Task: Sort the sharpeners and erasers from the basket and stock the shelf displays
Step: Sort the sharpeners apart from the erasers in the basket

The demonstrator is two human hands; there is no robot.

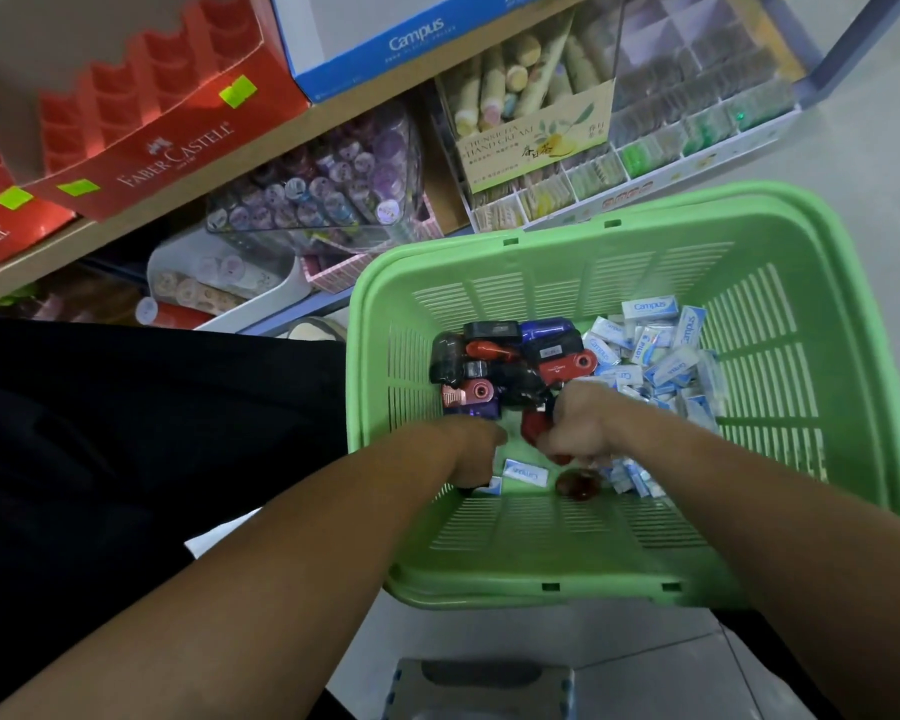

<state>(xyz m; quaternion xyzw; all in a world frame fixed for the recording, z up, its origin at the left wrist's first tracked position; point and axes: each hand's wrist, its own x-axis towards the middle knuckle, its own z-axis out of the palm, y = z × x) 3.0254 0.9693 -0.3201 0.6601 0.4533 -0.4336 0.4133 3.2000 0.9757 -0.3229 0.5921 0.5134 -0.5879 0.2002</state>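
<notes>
A green plastic basket (780,324) stands on the floor below me. Several sharpeners (510,366) in black, red, blue and pink lie heaped at its left. White and blue boxed erasers (661,356) fill its right side. Both my hands reach down into the basket. My right hand (580,426) grips a red sharpeners (533,426) with curled fingers. My left hand (471,454) is turned down onto the basket floor beside an eraser (526,472); its fingers are hidden. A dark red sharpener (578,483) lies loose under my right hand.
Shelves run along the left: red Faber-Castell display boxes (141,132), a blue Campus box (411,39), a clear tub of purple items (323,184), a hand cream display (536,132) and a compartment tray (697,122). A grey stool (481,688) sits near my feet.
</notes>
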